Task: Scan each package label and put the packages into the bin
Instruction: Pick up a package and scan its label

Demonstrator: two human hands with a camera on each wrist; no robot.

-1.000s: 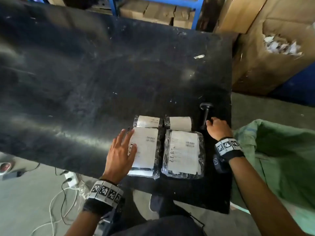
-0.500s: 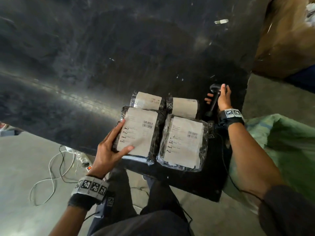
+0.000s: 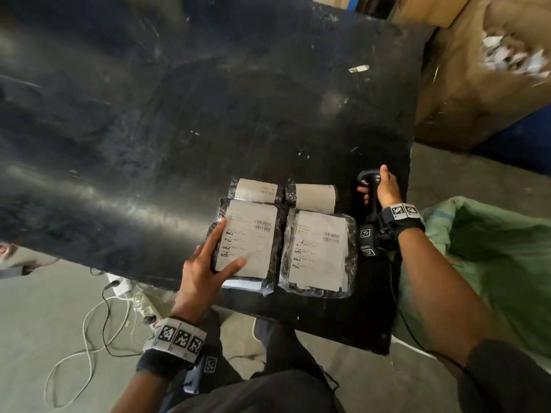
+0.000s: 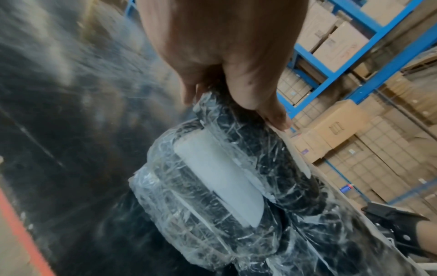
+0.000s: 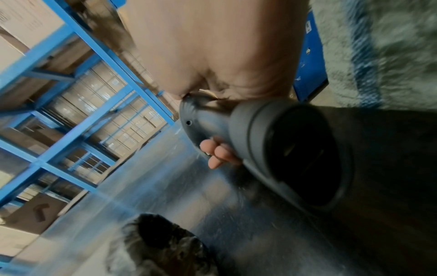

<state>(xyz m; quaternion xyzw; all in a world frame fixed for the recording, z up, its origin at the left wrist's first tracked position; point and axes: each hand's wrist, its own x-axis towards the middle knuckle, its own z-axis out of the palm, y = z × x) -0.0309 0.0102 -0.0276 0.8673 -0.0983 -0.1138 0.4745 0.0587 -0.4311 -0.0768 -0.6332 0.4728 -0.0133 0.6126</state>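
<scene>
While your left hand (image 3: 205, 265) pinches the near-left package (image 3: 249, 241) at the black table's (image 3: 149, 114) near edge, label up for reading, your right hand (image 3: 384, 186) grips the scanner (image 3: 369, 180) beside the green bag (image 3: 492, 263). From the left wrist, your thumb (image 4: 267, 104) clamps the crinkled wrap. From the right wrist, your fingertips (image 5: 218, 153) curl round the scanner's neck, ready to aim.

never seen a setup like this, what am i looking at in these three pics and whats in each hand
There is no machine here: a person wears three cameras, one on the head and one on each wrist. The head view looks down at a black table with four plastic-wrapped packages bearing white labels. The left hand grips the near-left package by its edge; the left wrist view shows that grip close up. The right hand holds a black barcode scanner, seen large in the right wrist view. A green sack sits to the right.
</scene>
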